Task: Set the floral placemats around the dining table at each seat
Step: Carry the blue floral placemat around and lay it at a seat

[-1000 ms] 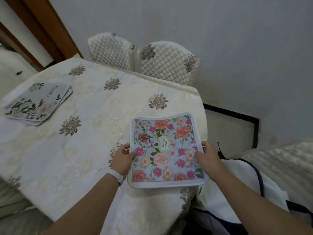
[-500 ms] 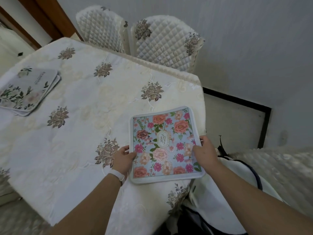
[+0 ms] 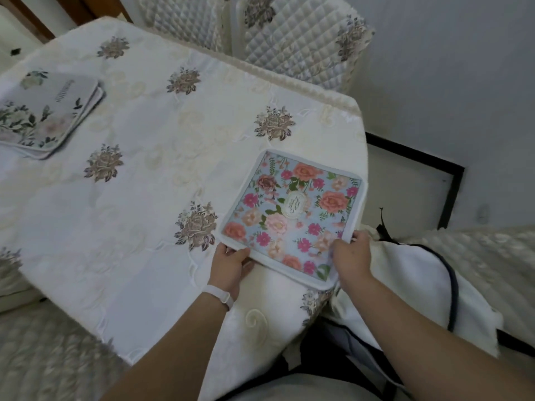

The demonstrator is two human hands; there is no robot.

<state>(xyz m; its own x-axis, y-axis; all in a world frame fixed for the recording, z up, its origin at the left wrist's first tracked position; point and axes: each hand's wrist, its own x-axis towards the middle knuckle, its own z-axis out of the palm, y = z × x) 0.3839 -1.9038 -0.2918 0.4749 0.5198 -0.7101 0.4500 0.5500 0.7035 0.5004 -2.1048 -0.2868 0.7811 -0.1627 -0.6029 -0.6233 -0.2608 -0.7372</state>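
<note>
A blue floral placemat (image 3: 292, 215) with pink and orange roses lies flat on the dining table (image 3: 144, 180), near its right front corner. My left hand (image 3: 230, 266) grips the mat's near-left corner. My right hand (image 3: 351, 256) holds its near-right edge, fingers over the rim. A stack of pale grey floral placemats (image 3: 43, 114) rests at the table's far left. The table wears a cream cloth embroidered with brown flowers.
Two quilted cream chair backs (image 3: 292, 39) stand at the table's far side, against the grey wall. A white cloth-covered chair with dark piping (image 3: 417, 287) sits right of my right arm. A dark-framed floor panel (image 3: 411, 180) lies beyond the table's right edge.
The placemat has gone down onto the table near the right corner and turned slightly clockwise. Both hands stay on its near edge. The view has tilted down and closer.
</note>
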